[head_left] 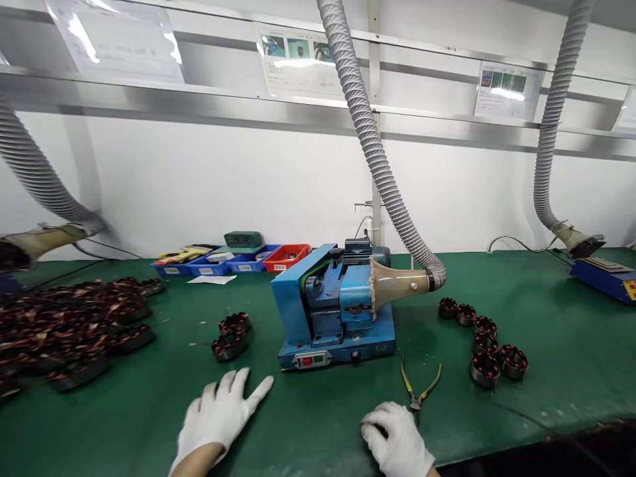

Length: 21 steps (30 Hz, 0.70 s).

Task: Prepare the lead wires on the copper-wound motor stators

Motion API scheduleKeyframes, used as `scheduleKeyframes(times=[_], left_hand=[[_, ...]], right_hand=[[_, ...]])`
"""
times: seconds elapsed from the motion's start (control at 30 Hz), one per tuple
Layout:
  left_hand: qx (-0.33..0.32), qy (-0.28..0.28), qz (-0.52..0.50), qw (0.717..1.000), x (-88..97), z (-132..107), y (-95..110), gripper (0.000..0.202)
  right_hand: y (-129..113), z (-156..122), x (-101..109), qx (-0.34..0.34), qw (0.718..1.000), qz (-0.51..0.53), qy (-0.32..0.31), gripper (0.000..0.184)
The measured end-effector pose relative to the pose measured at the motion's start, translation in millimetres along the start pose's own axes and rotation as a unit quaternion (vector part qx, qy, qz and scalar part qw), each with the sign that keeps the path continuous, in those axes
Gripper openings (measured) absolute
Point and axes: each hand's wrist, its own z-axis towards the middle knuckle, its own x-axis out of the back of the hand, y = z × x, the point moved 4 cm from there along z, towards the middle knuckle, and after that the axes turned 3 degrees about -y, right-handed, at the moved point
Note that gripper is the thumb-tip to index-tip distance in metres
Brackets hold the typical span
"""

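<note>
Head view: left hand (pixel 216 412) spread near the blue machine (pixel 325 328), right hand (pixel 396 437) curled (can't tell if it's pinching anything) just beside the splayed pliers (pixel 416 401), so a careless rightward sweep could knock them into the wound rings (pixel 485 350).

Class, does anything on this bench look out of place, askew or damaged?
Mildly. The tan, funnel-shaped hood has a ragged edge against the blue metal machine, perhaps wear. The yellow-handled metal pliers lie splayed open on the green bench, beside the white-gloved right hand, and a white paper sheet lies askew farther back.
</note>
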Motion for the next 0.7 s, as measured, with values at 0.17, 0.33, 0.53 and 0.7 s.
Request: scheduleKeyframes(times=[0.17,0.33,0.53,0.7], left_hand=[[-0.017,0.002,-0.006,1.0,1.1,18,0,0.068],[-0.028,0.003,-0.029,0.999,-6.3,22,-3,0.065],[-0.031,0.017,-0.072,0.997,-12.6,20,-3,0.059],[-0.022,0.031,-0.125,0.991,-9.1,19,-2,0.05]], right_hand=[[-2,-5,-7,-0.008,0.999,0.016,0.037,0.019],[12,-14,37,-0.047,0.994,0.071,0.07,0.045],[72,-25,176,-0.251,0.929,-0.122,0.244,0.035],[103,-19,182,-0.233,0.936,-0.239,0.114,0.016]])
